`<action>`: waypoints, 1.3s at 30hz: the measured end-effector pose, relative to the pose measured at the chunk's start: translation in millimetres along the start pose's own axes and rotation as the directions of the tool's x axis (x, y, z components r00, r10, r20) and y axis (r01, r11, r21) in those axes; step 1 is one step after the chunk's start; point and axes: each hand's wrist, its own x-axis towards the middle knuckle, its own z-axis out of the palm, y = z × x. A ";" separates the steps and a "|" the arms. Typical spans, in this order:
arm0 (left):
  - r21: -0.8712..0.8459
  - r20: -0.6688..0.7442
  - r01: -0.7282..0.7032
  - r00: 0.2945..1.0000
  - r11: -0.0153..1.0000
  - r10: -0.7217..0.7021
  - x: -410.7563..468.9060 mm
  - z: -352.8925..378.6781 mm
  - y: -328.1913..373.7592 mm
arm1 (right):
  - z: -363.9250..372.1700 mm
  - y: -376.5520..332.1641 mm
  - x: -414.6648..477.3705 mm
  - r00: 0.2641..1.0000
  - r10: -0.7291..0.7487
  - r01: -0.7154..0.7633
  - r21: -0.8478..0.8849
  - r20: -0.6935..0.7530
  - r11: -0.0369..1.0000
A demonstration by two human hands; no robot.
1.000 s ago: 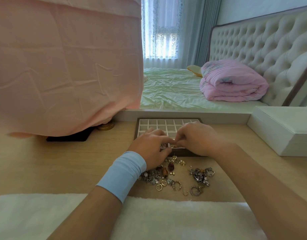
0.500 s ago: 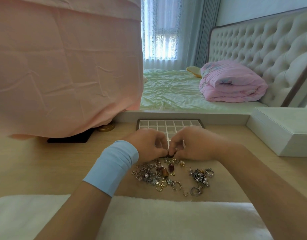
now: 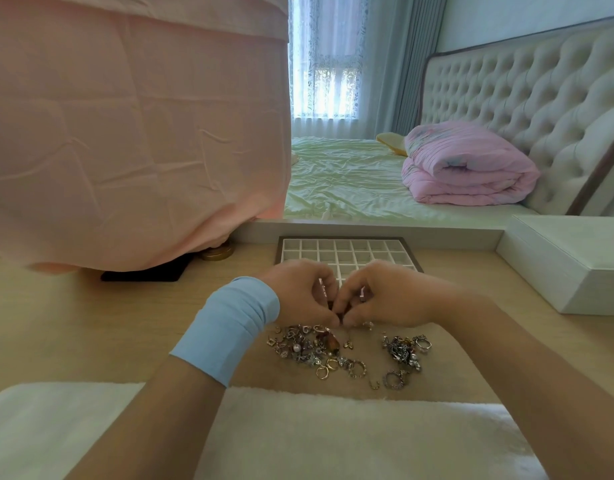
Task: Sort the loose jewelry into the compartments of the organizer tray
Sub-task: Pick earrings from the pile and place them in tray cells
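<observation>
A dark-framed organizer tray with small white compartments lies on the wooden table in the head view. Just in front of it, my left hand and my right hand meet fingertip to fingertip and pinch a small dark jewelry piece between them. The piece is mostly hidden by the fingers. Below the hands lie two heaps of loose jewelry: a larger left pile with rings, a pearl and amber beads, and a smaller right pile of silver rings. The tray's near rows are hidden behind my hands.
A pink cloth hangs over something at the left, above a black pad and a gold round base. A white box stands at the right. A white fluffy mat covers the table's near edge.
Both hands have drawn back from over the tray toward the jewelry piles, staying joined at the fingertips. The left wrist has swung further left.
</observation>
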 end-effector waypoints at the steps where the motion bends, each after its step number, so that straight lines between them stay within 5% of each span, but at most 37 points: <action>1: -0.031 -0.035 -0.015 0.999 0.999 0.014 -0.2 -1.5 -1.0 | -3.1 1.4 -1.3 1.000 -0.001 0.002 0.053 -0.026 0.999; 8: -0.246 -0.286 -0.149 0.955 0.958 0.075 2.1 -2.9 -3.2 | -13.4 6.5 -5.7 0.987 0.053 0.019 0.438 -0.151 0.899; 14: -0.317 -0.476 -0.225 0.878 0.921 0.051 12.2 11.0 -4.3 | -16.5 9.9 -4.9 0.972 0.097 0.049 0.589 -0.214 0.807; 27: -0.477 -0.428 -0.266 0.903 0.838 0.043 11.2 7.4 -5.5 | -11.0 10.9 -0.1 0.987 0.133 -0.007 0.819 -0.085 0.573; 31: -0.504 -0.403 -0.260 0.914 0.824 0.041 9.7 5.0 -6.0 | -10.2 12.3 1.2 0.991 0.124 -0.022 0.825 -0.059 0.565; 36: -0.660 -0.341 -0.228 0.940 0.716 -0.015 7.1 -3.7 -10.9 | -13.2 15.2 -3.4 0.995 0.091 -0.096 0.662 0.043 0.743; 39: -0.702 -0.299 -0.213 0.954 0.680 -0.010 5.3 -6.6 -13.2 | -13.4 15.9 -3.9 0.993 0.100 -0.115 0.638 0.058 0.761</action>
